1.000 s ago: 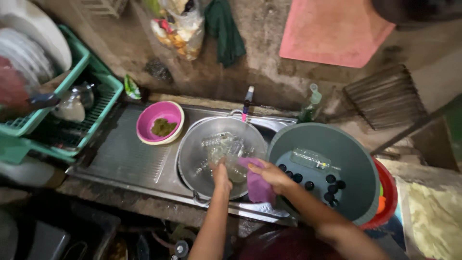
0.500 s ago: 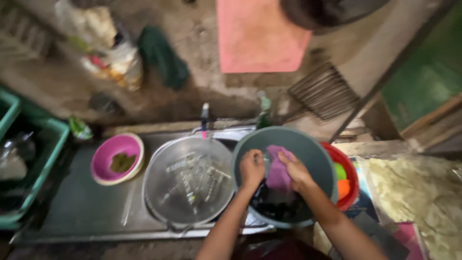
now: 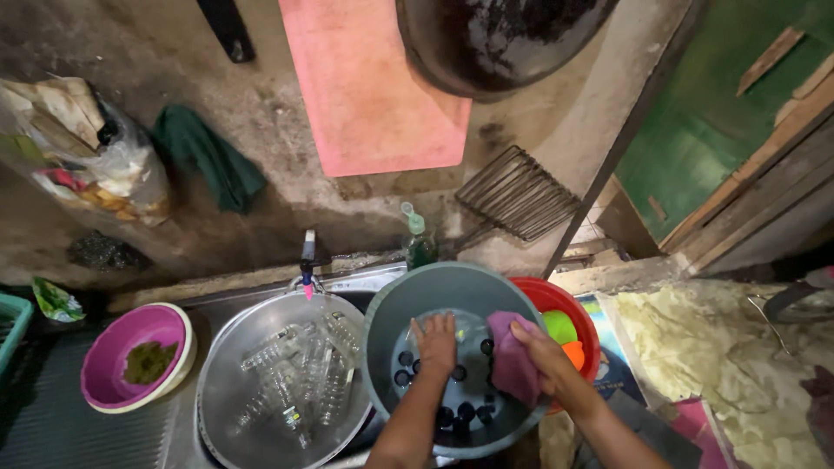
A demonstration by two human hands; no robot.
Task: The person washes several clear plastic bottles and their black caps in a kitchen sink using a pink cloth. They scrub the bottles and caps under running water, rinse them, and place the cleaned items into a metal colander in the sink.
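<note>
Both my hands are inside a grey plastic basin (image 3: 391, 313) whose dark bottom has several round holes. My left hand (image 3: 436, 343) lies flat on that bottom with its fingers spread. A purple cloth (image 3: 512, 365) is gripped in my right hand (image 3: 546, 354) and pressed against the basin's inner right side. To the left, a metal basin (image 3: 228, 347) holds several clear glasses lying in it.
A red tub (image 3: 556, 295) with green and orange things sits behind the grey basin. A pink bowl (image 3: 117, 347) with a green scrubber is at the left. A tap (image 3: 307, 260) and a green-capped soap bottle (image 3: 419, 239) stand at the wall. A wire rack (image 3: 517, 195) leans there.
My view has swung right and up. Both hands left the metal basin of glasses and went into the grey basin, the right one still holding the purple cloth.
</note>
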